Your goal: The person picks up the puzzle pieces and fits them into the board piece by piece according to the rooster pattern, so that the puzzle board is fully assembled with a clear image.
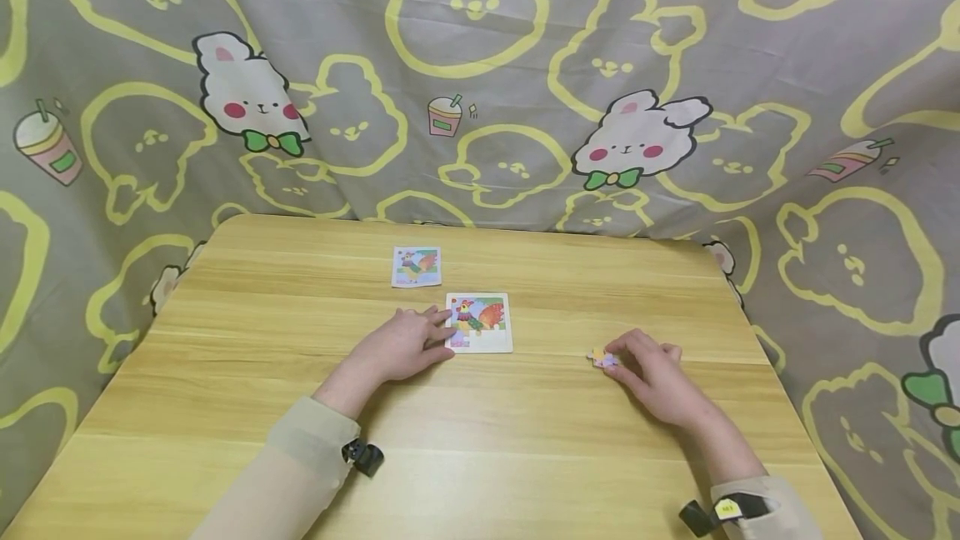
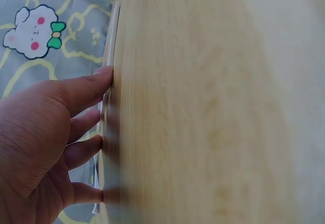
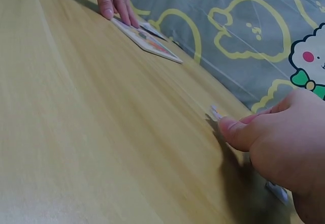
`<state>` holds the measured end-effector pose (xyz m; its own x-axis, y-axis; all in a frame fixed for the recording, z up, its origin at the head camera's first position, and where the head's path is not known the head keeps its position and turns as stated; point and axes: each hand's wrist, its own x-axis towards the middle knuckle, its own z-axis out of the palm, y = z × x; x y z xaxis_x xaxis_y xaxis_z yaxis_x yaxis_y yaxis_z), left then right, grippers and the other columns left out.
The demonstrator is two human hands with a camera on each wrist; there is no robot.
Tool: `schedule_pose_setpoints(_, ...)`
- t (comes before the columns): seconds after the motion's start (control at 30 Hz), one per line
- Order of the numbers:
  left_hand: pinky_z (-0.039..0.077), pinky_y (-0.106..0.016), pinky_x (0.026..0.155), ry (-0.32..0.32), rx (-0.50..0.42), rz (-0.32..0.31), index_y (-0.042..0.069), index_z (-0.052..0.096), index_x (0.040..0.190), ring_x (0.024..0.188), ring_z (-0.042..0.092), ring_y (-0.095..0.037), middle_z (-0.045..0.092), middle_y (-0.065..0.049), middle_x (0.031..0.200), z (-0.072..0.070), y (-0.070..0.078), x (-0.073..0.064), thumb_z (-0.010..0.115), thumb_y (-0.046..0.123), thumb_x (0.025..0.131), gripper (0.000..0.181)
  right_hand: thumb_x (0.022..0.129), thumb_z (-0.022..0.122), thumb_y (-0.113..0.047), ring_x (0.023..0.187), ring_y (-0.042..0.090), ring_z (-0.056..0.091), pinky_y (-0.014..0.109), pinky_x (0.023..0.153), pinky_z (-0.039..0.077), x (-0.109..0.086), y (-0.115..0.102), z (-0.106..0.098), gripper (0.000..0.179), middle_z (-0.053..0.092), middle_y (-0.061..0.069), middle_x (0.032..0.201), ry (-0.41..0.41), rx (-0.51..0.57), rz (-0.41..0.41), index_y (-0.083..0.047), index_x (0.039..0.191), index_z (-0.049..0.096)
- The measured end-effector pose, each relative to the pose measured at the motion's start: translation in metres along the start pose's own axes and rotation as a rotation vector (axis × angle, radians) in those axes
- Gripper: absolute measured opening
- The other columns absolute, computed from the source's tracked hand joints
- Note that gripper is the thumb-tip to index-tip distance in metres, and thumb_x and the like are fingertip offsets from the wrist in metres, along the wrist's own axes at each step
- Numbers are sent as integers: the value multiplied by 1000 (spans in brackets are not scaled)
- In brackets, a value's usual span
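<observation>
A square jigsaw puzzle of a rooster lies on the table, its lower right part showing bare white tray. My left hand rests at its left edge, fingers extended and fingertips touching the frame. To the right of the puzzle, my right hand pinches a puzzle piece between thumb and fingers. The right wrist view has this piece just above the tabletop, mostly hidden by the thumb. Under the right palm lies another small flat piece, partly covered by the hand.
Behind the puzzle, a small picture card with the same rooster lies flat. The wooden table ends at a patterned curtain along its back and sides.
</observation>
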<state>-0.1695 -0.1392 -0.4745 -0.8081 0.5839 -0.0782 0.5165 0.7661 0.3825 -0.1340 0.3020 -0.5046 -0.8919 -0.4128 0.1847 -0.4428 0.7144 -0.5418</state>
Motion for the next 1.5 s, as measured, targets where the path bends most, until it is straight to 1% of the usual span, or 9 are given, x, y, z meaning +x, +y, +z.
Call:
schedule_pose_setpoints(0.17,27,-74,115,1,9,-1,13,70,141,149,42,-37,50,-8,159,0,0,0,69,39,104,45,102,73,-17,100,18,64,52,94,20,3,-5,-1,19,68,-7,111,10,12,-10,-11,119,67)
schedule_pose_setpoints(0.37,28,-73,115,7,17,-4,14,70,142,149,42,-37,51,-8,159,0,0,-2,68,40,104,45,100,76,-14,98,15,68,50,93,19,12,-14,-3,25,68,-7,111,14,16,-44,-9,122,66)
schedule_pose_setpoints(0.5,30,-74,114,14,38,-1,15,70,142,149,43,-36,51,-7,159,1,0,-2,67,41,105,45,98,77,-13,94,12,66,50,93,19,18,-22,-1,27,68,-7,109,11,21,-68,-8,122,66)
schedule_pose_setpoints(0.7,32,-74,112,17,67,3,17,69,143,148,45,-35,51,-7,159,2,1,-3,67,42,105,45,98,77,-14,93,12,64,50,94,20,27,-31,4,27,67,-6,109,-1,43,-91,-10,122,66)
schedule_pose_setpoints(0.9,27,-79,111,13,63,-8,16,71,141,151,40,-37,51,-6,159,2,0,-2,68,43,104,46,100,75,-17,92,11,61,51,97,21,36,-42,9,26,66,-7,108,-27,44,-105,-11,124,66)
schedule_pose_setpoints(1.0,25,-80,111,8,56,-16,17,70,142,152,37,-37,50,-5,160,3,-1,-2,67,44,104,47,102,74,-19,94,11,59,49,96,21,41,-47,11,26,66,-8,109,-45,47,-99,-12,125,65)
schedule_pose_setpoints(1.13,26,-82,110,9,45,-15,17,70,142,153,36,-37,49,-5,161,4,-2,-1,67,44,104,46,102,73,-21,95,12,58,47,95,20,49,-54,16,26,66,-9,111,-64,59,-101,-12,125,65)
schedule_pose_setpoints(1.33,27,-82,108,12,42,-11,17,71,141,152,37,-38,50,-6,160,3,-3,-1,68,43,104,46,102,73,-20,95,14,57,47,93,19,62,-66,24,28,65,-7,112,-82,83,-143,-8,126,66)
schedule_pose_setpoints(1.5,27,-82,108,12,36,-12,17,71,141,152,37,-38,50,-5,160,4,-3,-1,68,43,104,46,103,72,-21,95,13,56,46,93,21,71,-74,31,31,65,-8,111,-99,94,-146,-8,130,65)
